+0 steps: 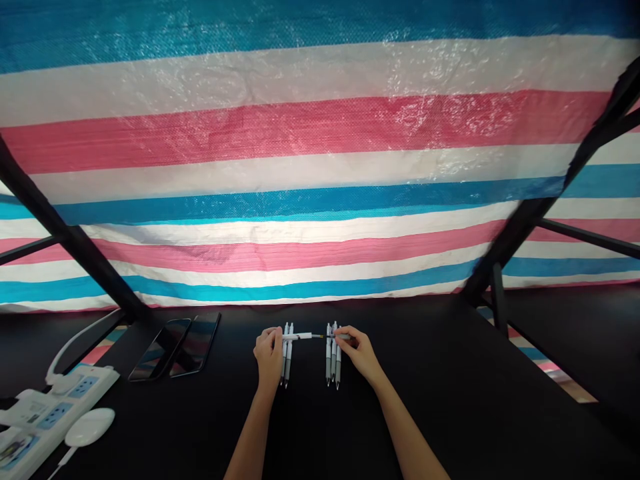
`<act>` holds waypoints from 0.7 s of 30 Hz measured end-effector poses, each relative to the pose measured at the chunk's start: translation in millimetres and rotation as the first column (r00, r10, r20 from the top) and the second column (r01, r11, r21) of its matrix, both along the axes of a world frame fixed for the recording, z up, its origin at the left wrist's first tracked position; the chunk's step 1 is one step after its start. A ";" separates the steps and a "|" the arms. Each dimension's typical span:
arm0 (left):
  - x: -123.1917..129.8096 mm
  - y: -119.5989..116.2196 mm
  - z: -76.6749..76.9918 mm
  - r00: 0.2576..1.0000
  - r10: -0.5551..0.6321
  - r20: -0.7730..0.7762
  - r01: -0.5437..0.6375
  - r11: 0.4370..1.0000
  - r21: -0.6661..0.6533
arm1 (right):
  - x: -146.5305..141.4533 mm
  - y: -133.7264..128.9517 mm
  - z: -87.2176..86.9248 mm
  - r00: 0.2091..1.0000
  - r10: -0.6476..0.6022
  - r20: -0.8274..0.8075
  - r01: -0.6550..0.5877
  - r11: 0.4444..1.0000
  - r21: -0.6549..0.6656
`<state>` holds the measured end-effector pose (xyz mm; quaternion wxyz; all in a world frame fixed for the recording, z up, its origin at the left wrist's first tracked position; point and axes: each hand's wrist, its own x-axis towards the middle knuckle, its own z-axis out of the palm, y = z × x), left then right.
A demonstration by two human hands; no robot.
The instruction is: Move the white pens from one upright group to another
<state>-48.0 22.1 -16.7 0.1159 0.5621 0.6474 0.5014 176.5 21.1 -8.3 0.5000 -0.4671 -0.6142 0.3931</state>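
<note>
My left hand pinches the white barrel of a pen, which lies level and points to the right. A thin refill sticks out of the barrel's right end. Closed fingers of my right hand hold the pen's grey grip section, in line with the refill. Whether the refill's tip is inside the grip is too small to tell. Beneath the held parts, two white-and-grey pens lie side by side by my left hand. Three similar pens lie near my right hand, tips toward me.
Two dark phones lie on the black table at the left. A white power strip with plugs and a round white charger occupy the left front. Black frame bars flank the striped sheet behind.
</note>
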 end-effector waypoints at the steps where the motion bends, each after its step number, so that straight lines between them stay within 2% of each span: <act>1: 0.2 -0.2 0.0 1.000 -0.004 -0.009 0.004 1.000 0.005 | -0.5 -0.2 0.3 1.000 0.002 0.003 -0.002 1.000 0.001; 9: 7.3 -3.9 4.1 0.993 -0.047 -0.111 0.049 0.999 0.014 | -5.0 -0.7 -3.8 0.999 0.046 0.018 -0.046 0.999 0.003; 21: 14.0 -7.6 6.9 0.986 -0.092 -0.140 0.095 0.995 0.013 | -9.6 -1.7 -5.8 0.998 0.065 0.018 -0.065 0.998 0.003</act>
